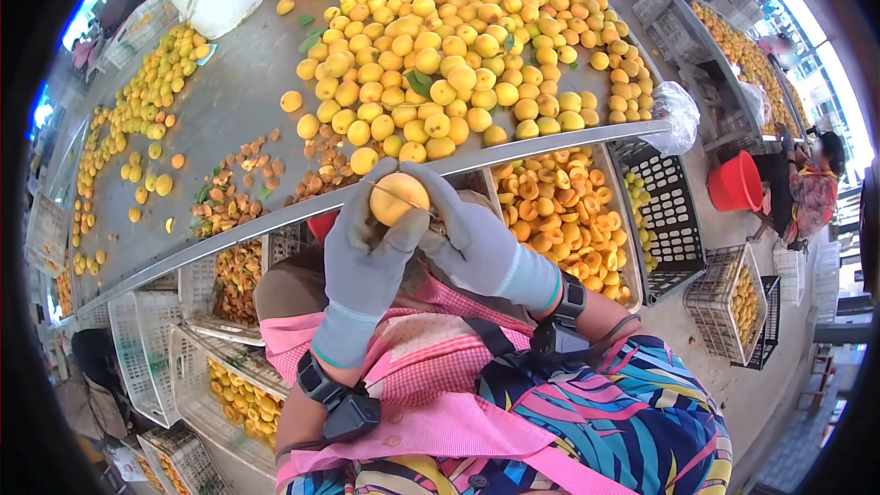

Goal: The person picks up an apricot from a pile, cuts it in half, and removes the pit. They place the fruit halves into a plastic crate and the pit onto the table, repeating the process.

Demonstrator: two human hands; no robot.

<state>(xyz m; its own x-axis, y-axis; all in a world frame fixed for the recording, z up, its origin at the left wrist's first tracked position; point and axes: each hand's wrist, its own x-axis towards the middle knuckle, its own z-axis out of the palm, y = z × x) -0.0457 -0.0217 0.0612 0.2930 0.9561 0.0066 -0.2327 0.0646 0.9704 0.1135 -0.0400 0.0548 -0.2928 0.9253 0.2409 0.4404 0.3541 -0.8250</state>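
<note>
Both of my hands wear grey gloves and meet just over the table's front edge. In my left hand (356, 252) is a whole yellow apricot (389, 209), gripped by the fingers and thumb. A thin dark blade, seemingly a small knife (400, 195), lies across the fruit. My right hand (481, 243) is closed around its handle end, which the fingers mostly hide, and its fingertips touch the apricot too. Right behind my hands, a large heap of apricots (440, 64) covers the metal table (247, 82).
Apricot pits (234, 202) lie in piles left of my hands. Below the edge, a crate of apricot halves (559, 211) stands at right, beside a black crate (674, 220). White crates (147, 348) stand lower left. A red bucket (735, 181) and a seated person (816, 188) are farther right.
</note>
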